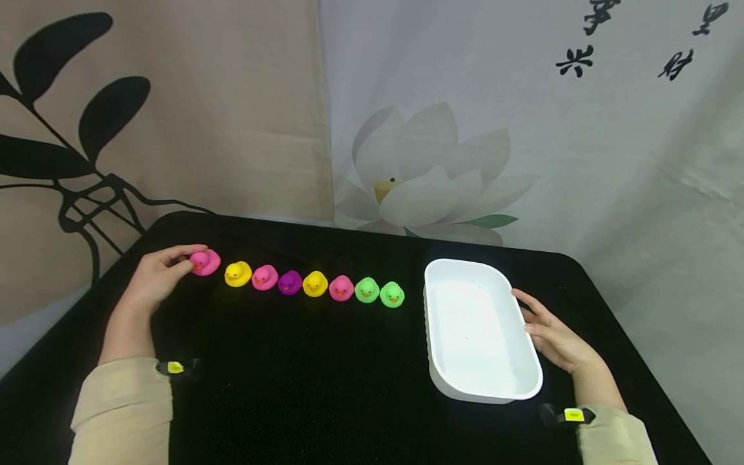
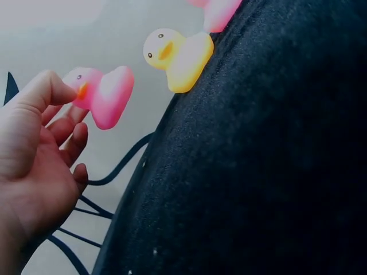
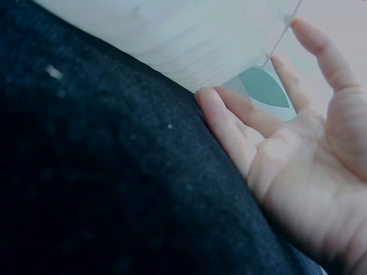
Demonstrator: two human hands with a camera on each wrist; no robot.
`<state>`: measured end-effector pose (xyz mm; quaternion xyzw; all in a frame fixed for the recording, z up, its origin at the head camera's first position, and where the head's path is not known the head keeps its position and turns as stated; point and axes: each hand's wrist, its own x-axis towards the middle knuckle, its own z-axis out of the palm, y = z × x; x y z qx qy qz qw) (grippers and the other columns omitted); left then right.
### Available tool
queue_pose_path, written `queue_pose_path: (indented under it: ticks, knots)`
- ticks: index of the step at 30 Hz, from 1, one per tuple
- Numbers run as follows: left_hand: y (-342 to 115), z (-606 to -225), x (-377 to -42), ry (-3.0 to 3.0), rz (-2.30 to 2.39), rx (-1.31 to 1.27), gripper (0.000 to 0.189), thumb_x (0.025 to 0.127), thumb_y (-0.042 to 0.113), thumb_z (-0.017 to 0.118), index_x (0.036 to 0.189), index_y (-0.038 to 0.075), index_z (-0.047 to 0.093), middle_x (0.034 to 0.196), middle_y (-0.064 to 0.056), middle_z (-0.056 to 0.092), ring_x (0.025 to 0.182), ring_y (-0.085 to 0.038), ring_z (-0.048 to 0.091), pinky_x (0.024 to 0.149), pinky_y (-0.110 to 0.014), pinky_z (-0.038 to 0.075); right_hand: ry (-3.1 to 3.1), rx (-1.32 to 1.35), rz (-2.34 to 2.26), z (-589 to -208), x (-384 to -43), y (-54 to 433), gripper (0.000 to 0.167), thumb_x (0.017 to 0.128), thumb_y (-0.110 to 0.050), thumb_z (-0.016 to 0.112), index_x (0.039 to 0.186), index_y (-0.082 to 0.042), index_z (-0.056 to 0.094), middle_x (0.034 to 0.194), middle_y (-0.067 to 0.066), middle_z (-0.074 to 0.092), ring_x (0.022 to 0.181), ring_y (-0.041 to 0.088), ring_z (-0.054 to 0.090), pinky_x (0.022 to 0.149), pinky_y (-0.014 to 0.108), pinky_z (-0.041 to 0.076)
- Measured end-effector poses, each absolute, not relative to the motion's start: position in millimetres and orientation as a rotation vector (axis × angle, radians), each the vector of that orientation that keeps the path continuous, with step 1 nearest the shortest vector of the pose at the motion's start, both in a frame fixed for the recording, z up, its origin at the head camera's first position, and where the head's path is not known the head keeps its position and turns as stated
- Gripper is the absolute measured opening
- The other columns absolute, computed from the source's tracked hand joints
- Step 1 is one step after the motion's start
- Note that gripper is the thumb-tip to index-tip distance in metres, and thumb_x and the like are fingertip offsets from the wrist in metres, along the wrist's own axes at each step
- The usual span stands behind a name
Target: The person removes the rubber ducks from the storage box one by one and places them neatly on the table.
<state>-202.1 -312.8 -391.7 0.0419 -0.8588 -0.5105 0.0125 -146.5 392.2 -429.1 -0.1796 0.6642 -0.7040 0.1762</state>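
My left hand (image 1: pixel 158 274) pinches a pink rubber duck (image 1: pixel 206 262) between thumb and fingertips, left of a row of ducks. In the left wrist view, this pink duck (image 2: pixel 106 94) shows apart from the black tabletop, beside a yellow duck (image 2: pixel 182 57). The row runs rightward from a yellow duck (image 1: pixel 238 274) through pink, purple and yellow ones to a green duck (image 1: pixel 392 294). On the right lies a white rectangular tray (image 1: pixel 430 323) with nothing inside. My right hand (image 1: pixel 555 339) touches its right side with extended, spread fingers; the right wrist view shows fingertips against the tray wall (image 3: pixel 172 46).
A black cloth covers the table (image 1: pixel 302 387), whose far edge runs behind the ducks. Behind it hangs a pale backdrop (image 1: pixel 523 129) with printed leaves, a lotus and characters.
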Motion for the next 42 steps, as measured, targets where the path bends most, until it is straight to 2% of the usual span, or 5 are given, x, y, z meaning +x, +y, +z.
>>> queue_pose_path:
  ticks: [9,18,28,36,42]
  knots:
    - [-318.3,-402.7,-205.2,-2.676,-1.625,0.095,0.050,0.099,0.038,0.049,0.139,0.008,0.048,0.147,-0.026,0.033,0.132,-0.047,0.024,0.099,-0.070,0.019,1.885,-0.504,-1.983,-427.1,-146.9,391.4,0.067,0.097,0.004,0.043,0.153,-0.018,0.014,0.144,0.002,0.038,0.118,0.022,0.054,0.091,0.037,0.048]
    - [-322.3,-409.2,-208.3,-2.709,-1.646,0.107,0.050,0.098,0.041,0.051,0.140,0.014,0.049,0.148,-0.024,0.030,0.134,-0.046,0.022,0.099,-0.071,0.019,1.888,-0.492,-1.983,-428.3,-147.8,391.3,0.067,0.097,0.004,0.042,0.153,-0.018,0.014,0.145,0.005,0.035,0.119,0.022,0.053,0.091,0.037,0.048]
    - [-322.9,-412.6,-210.2,-2.753,-1.649,0.073,0.050,0.100,0.037,0.046,0.140,0.007,0.046,0.149,-0.026,0.028,0.135,-0.050,0.020,0.097,-0.072,0.019,1.881,-0.496,-1.988,-427.4,-148.3,391.2,0.066,0.097,0.005,0.042,0.153,-0.017,0.014,0.144,0.005,0.036,0.117,0.023,0.054,0.091,0.037,0.048]
    - [-324.3,-415.2,-210.7,-2.754,-1.710,0.076,0.050,0.100,0.040,0.045,0.143,0.014,0.045,0.152,-0.023,0.024,0.136,-0.048,0.017,0.097,-0.073,0.017,1.899,-0.484,-1.981,-426.8,-147.1,391.1,0.066,0.097,0.004,0.042,0.153,-0.018,0.014,0.144,0.003,0.036,0.118,0.022,0.054,0.091,0.037,0.048]
    - [-323.6,-416.7,-209.9,-2.751,-1.736,0.071,0.051,0.100,0.042,0.043,0.144,0.015,0.044,0.153,-0.022,0.022,0.137,-0.048,0.015,0.098,-0.073,0.015,1.889,-0.484,-1.986,-427.0,-145.2,390.1,0.066,0.097,0.004,0.042,0.153,-0.018,0.014,0.144,0.002,0.038,0.118,0.022,0.054,0.091,0.037,0.048]
